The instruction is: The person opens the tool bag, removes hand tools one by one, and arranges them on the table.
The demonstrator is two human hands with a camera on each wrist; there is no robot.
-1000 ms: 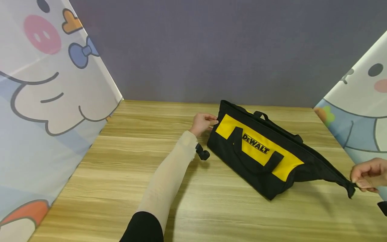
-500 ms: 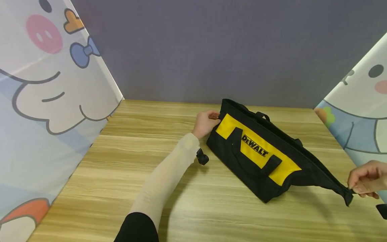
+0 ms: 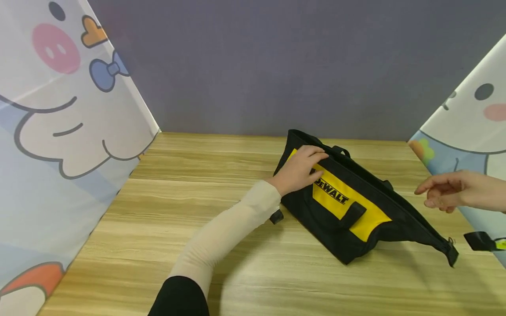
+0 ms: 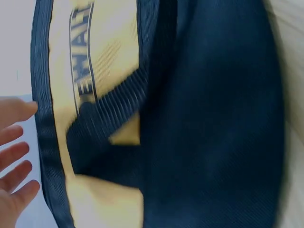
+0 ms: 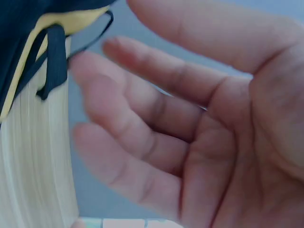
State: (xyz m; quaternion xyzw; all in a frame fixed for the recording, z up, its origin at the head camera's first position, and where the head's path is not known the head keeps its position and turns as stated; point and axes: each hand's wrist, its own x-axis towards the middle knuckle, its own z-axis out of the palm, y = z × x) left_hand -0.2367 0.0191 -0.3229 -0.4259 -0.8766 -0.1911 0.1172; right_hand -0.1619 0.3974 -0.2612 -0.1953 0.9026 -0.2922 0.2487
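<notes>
A black and yellow DeWalt tool bag (image 3: 369, 219) stands slantwise on the table, its long top slit parted and its right end drawn out to a pointed tip. In the head view, my left hand (image 3: 297, 171) overlaps the bag's upper left front, fingertips right at the rim. The left wrist view has that hand (image 4: 14, 166) with fingers spread beside the black top edging. Off to the right, my right hand (image 3: 460, 191) is above and apart from the pointed end, fingers loosely bent around nothing. The right wrist view shows its palm (image 5: 213, 128), with part of the bag beyond.
The bag rests on a wood-grain table (image 3: 178, 210). A grey partition (image 3: 253, 66) rises behind, and cartoon-printed panels slope up at the left (image 3: 51, 131) and right (image 3: 474, 131).
My right hand has let go of the bag's pointed end and moved up and left. My left hand has left the bag's left end and shifted right, over its front near the rim.
</notes>
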